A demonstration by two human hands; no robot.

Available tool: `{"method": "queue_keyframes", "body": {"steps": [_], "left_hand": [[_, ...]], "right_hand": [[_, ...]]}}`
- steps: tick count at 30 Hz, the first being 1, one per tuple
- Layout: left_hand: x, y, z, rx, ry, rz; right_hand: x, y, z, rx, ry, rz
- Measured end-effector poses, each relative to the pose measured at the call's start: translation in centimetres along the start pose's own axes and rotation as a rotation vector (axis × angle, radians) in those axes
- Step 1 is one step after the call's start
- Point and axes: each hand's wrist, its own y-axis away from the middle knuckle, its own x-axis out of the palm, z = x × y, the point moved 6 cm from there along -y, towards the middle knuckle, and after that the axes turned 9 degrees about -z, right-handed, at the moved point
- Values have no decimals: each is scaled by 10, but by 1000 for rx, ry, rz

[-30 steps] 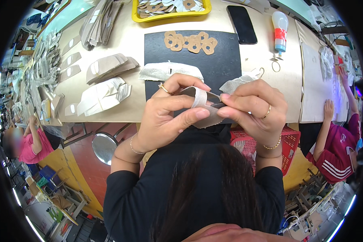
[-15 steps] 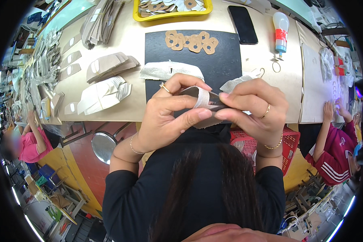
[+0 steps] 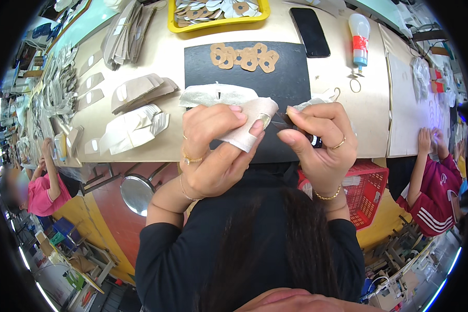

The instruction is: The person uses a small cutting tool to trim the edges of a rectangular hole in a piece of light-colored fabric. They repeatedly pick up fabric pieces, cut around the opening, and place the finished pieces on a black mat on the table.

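Beige fabric, a curved cut piece point(image 3: 247, 127), sits pinched between the thumb and fingers of the left hand point(image 3: 213, 148), raised just above the black mat point(image 3: 244, 73). The right hand point(image 3: 320, 145) is closed on a small dark tool point(image 3: 296, 130), its tip touching the piece's edge. She seems mid-trim or mid-stitch; the next move likely needs a steady piece. Since 1 s ago, both hands sit slightly lower.

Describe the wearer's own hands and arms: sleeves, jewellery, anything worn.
Both forearms come out of black long sleeves pushed up short of the wrists. The left hand wears a gold ring and a thin gold bracelet. The right hand wears a gold ring and a beaded gold bracelet. No gloves.
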Motion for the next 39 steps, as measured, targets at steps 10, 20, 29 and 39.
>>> {"method": "queue_keyframes", "body": {"steps": [10,20,29,39], "left_hand": [[-3,-1,-2,18,44,-24],[-4,-3,-4,67,4,-17],[-5,-1,-5,117,-39,-34],[-8,0,-9,102,-116,86]], "right_hand": [[3,0,9,-104,76,-17],[1,-5,11,-123,76,-1],[-2,-3,14,-96,102,64],[-3,-4,15,-79,89,71]]}}
